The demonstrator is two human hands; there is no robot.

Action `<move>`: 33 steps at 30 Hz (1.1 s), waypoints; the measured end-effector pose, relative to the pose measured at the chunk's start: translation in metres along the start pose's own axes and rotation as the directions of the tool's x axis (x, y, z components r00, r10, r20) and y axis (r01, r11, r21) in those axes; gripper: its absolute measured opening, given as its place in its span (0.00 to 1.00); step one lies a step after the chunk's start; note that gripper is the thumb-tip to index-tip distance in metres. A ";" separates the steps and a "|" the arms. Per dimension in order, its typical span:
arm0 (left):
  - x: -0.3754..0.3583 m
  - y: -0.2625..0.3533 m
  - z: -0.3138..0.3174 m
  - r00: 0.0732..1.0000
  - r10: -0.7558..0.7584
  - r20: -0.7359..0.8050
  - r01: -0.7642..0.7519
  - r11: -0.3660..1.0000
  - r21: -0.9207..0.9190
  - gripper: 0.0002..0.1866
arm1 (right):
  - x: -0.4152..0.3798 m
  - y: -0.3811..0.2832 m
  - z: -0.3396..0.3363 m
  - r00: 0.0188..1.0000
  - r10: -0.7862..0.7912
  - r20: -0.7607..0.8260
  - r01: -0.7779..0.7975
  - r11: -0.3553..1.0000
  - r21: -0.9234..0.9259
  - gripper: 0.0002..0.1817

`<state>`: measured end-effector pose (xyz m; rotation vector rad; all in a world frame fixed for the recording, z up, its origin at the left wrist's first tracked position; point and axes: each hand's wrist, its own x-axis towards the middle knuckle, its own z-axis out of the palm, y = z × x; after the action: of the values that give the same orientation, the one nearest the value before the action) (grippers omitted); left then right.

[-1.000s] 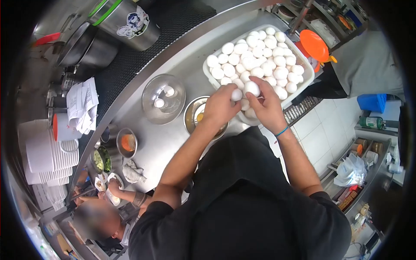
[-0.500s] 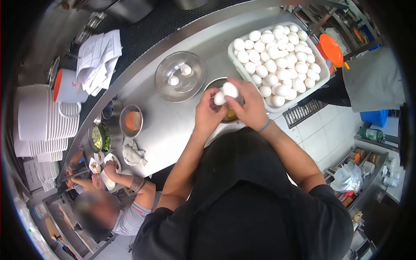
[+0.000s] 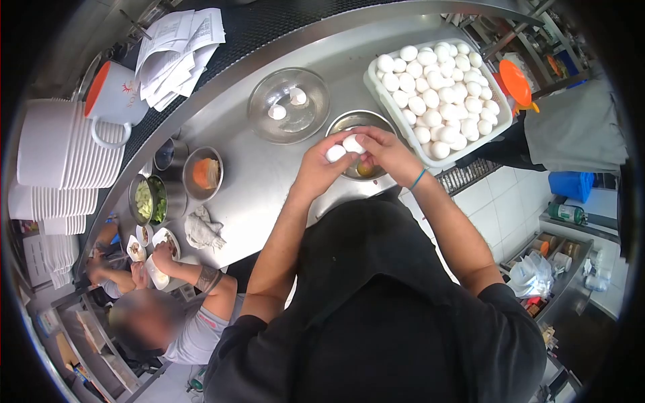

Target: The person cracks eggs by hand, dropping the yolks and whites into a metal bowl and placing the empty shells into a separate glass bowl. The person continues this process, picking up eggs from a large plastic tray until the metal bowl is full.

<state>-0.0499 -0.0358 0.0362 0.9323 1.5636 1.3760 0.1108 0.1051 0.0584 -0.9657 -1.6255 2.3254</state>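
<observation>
Above a metal bowl (image 3: 341,125) on the steel counter, my left hand (image 3: 321,168) is closed around a white egg (image 3: 336,154). My right hand (image 3: 388,153) grips a second white egg (image 3: 352,144), and the two eggs touch. Yolk (image 3: 365,168) shows in the bowl under my hands. A white tub (image 3: 376,101) heaped with several white eggs stands to the right. Behind and left of the bowl, a wide metal bowl (image 3: 289,129) holds two white shell pieces (image 3: 277,112).
A crumpled cloth (image 3: 203,228) and a bowl of orange food (image 3: 206,173) lie to the left. A co-worker (image 3: 201,326) handles white dishes there. Stacked plates (image 3: 67,148), a mug (image 3: 114,94) and papers (image 3: 181,54) line the shelf. Another person (image 3: 564,134) stands at right.
The right-hand egg has come down beside the left-hand egg, and my hands are closer together. The view has shifted slightly, showing more of the bowl's back rim.
</observation>
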 end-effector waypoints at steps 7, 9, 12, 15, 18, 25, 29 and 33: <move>0.006 -0.007 -0.003 0.997 -0.072 -0.031 0.070 0.996 -0.048 0.25 | -0.002 0.007 0.002 0.979 -0.200 -0.041 0.177 0.933 -0.315 0.22; 0.007 -0.006 0.000 0.996 -0.077 -0.051 0.076 0.997 -0.033 0.25 | 0.003 0.013 -0.001 0.972 -0.226 -0.056 0.195 0.922 -0.333 0.22; 0.009 -0.007 0.004 0.990 -0.119 -0.077 0.116 0.992 -0.049 0.25 | 0.008 0.021 -0.003 0.946 -0.309 -0.095 0.244 0.876 -0.417 0.22; 0.011 -0.010 0.012 0.979 -0.163 -0.122 0.159 0.986 -0.039 0.25 | 0.008 0.022 0.003 0.910 -0.391 -0.135 0.270 0.809 -0.523 0.21; 0.013 -0.017 0.018 0.973 -0.157 -0.169 0.152 0.987 -0.043 0.24 | 0.010 0.024 0.004 0.903 -0.402 -0.150 0.263 0.795 -0.548 0.20; 0.011 -0.014 0.026 0.960 -0.219 -0.175 0.192 0.968 -0.162 0.21 | 0.011 0.027 0.001 0.893 -0.427 -0.141 0.283 0.777 -0.562 0.20; 0.011 -0.012 0.028 0.953 -0.213 -0.215 0.190 0.974 -0.121 0.22 | 0.009 0.025 0.002 0.885 -0.446 -0.133 0.302 0.769 -0.564 0.20; 0.010 -0.013 0.028 0.948 -0.212 -0.236 0.193 0.976 -0.103 0.23 | 0.005 0.022 0.004 0.896 -0.421 -0.138 0.277 0.776 -0.566 0.20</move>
<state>-0.0277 -0.0178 0.0210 0.5510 1.7224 1.4340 0.1097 0.0957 0.0379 -0.8951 -2.1616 1.4511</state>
